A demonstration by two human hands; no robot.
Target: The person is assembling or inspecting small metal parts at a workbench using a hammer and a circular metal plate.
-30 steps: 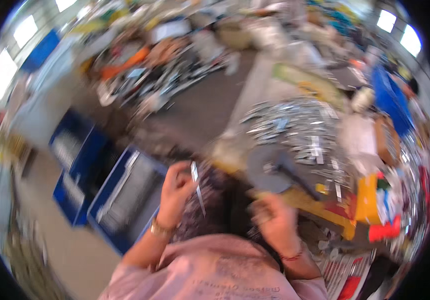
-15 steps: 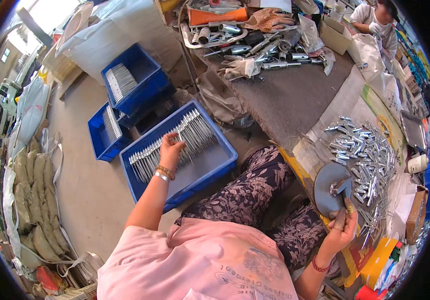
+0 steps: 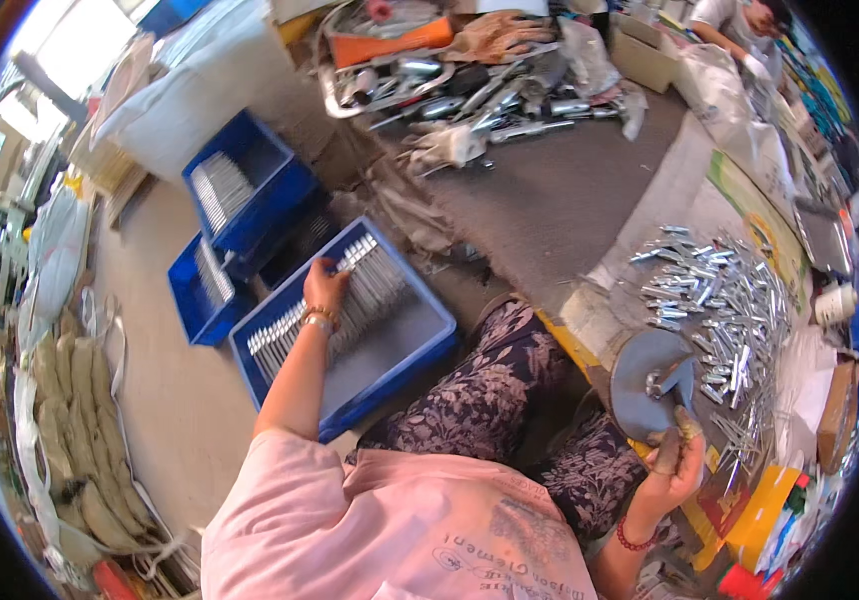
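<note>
My left hand (image 3: 324, 287) reaches into a blue plastic crate (image 3: 418, 345), down on a row of slim metal rods (image 3: 378, 275) with thicker bright ends, packed side by side. Motion smears its fingers, so I cannot tell whether they grip a rod. To the right, my right hand (image 3: 680, 462) is closed, with its fingertips at the lower edge of a round grey metal disc (image 3: 640, 385). An angled blue-grey piece stands on the disc; what the fingers pinch is hidden. Beside the disc lies a heap of loose shiny metal pins (image 3: 720, 310).
Stacked blue crates (image 3: 265, 185) with more rods stand behind the left crate. Tools and metal parts crowd the bench's far end, near an orange glove (image 3: 500, 38) and a cardboard box (image 3: 640, 52). Sacks (image 3: 75, 430) lie at left. Another person (image 3: 735, 35) sits at far right.
My left hand has moved slightly left and down onto the rods. My right hand stays at the disc. The whole view has shifted a little.
</note>
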